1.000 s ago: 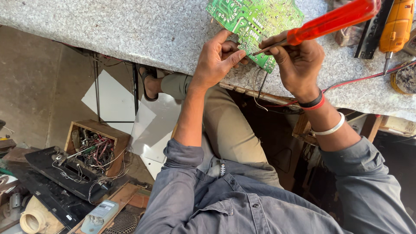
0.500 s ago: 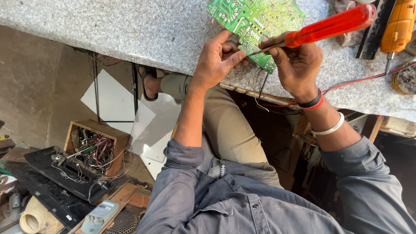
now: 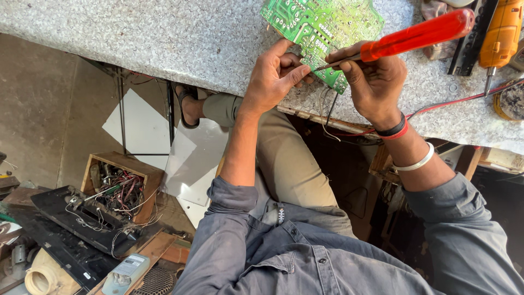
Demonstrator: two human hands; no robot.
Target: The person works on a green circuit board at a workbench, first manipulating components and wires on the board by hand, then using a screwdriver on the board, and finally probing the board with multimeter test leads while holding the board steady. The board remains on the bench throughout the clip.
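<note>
Looks like mid-probe on the green circuit board (image 3: 322,27), lying at the table (image 3: 136,38) edge, 12 o'clock. Right hand (image 3: 371,82) fingers closed round the red-handled screwdriver (image 3: 409,35), tip on the board's near edge; left hand (image 3: 275,76) pinches that edge. Next move probably needs steady, light pressure.

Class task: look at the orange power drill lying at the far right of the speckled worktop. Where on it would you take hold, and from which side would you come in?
Probably grip the orange drill round its thick orange body, coming from above. It lies flat on the worktop with its bit toward the person, so the body's top and sides are exposed. The black tool lies close on one side, leaving little room for fingers.
</note>
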